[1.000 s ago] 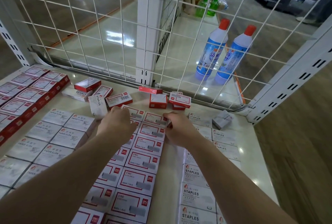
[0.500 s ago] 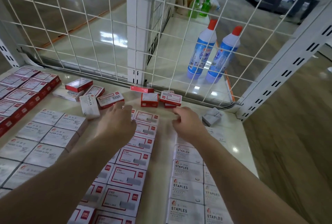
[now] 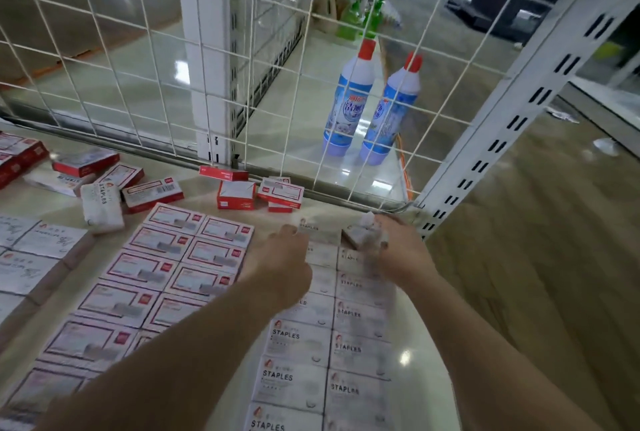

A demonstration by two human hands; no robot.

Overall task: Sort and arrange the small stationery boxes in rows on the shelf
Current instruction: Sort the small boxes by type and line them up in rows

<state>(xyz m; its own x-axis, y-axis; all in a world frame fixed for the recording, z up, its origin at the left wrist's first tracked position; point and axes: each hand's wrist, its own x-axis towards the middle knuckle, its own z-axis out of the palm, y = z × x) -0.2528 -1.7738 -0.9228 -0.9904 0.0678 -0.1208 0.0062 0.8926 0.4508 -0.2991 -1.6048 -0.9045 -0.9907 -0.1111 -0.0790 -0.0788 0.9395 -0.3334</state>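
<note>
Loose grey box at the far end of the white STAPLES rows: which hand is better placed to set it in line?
Right hand: its fingers already touch the grey box. The left hand rests on the neighbouring row.

Your white cardboard boxes printed STAPLES (image 3: 298, 340) lie flat in two tidy columns on the glossy beige shelf (image 3: 415, 382). Left of them, red-bordered white boxes (image 3: 166, 271) form two columns. Near the back edge, loose red-and-white boxes (image 3: 239, 194) sit scattered and tilted.
</note>
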